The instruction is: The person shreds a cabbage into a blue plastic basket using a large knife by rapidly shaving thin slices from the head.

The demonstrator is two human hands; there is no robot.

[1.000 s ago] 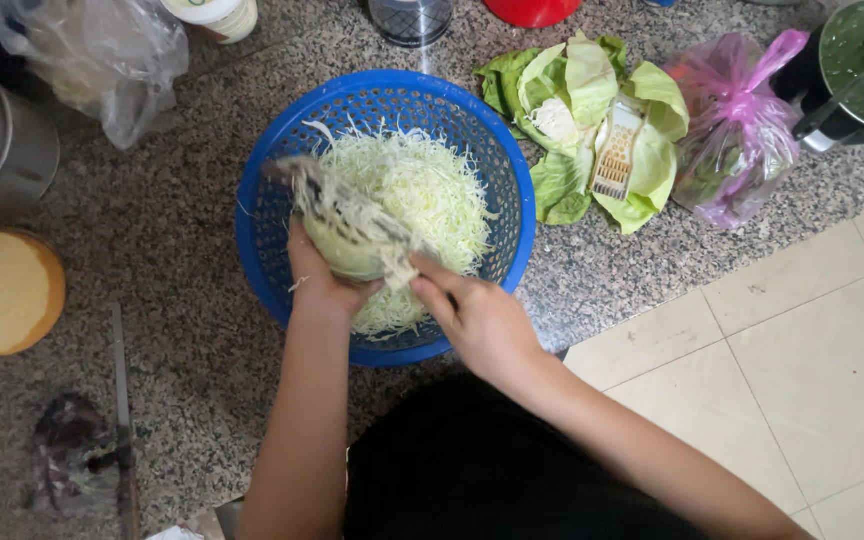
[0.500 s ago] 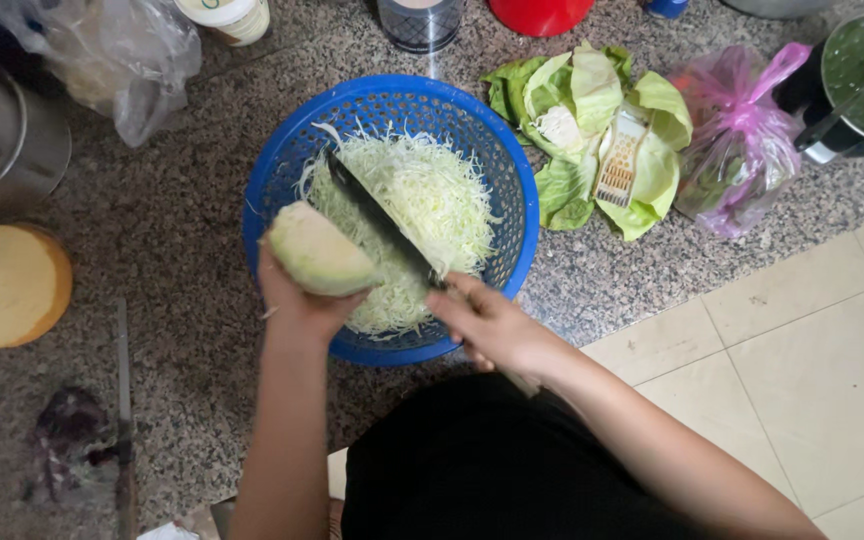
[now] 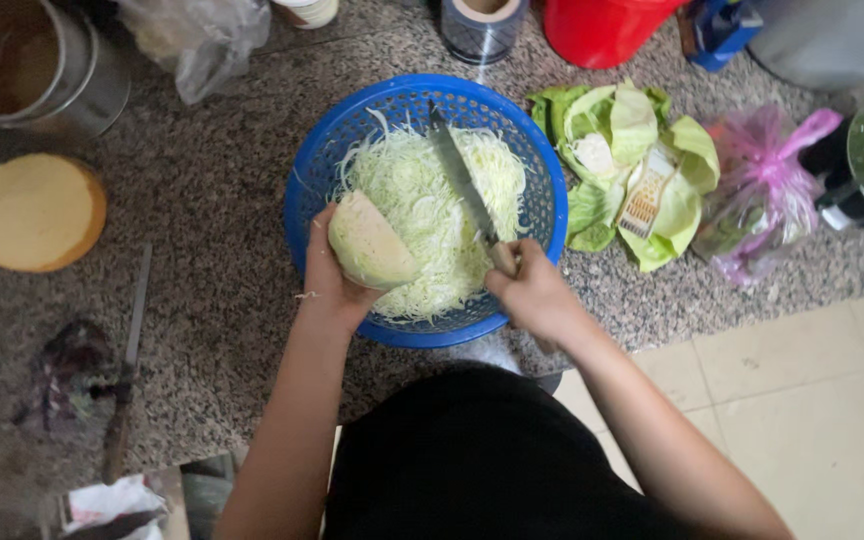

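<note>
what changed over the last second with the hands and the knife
The right hand swung the knife up off the cabbage piece, its blade now pointing away over the shreds. The left hand lifted the piece clear of the shreds. The blue basket and loose leaves stayed put.

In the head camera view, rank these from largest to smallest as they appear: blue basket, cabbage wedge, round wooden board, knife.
1. blue basket
2. round wooden board
3. cabbage wedge and knife: too different in shape to rank.

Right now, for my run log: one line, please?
left hand: cabbage piece | right hand: knife | over blue basket of shreds
</note>
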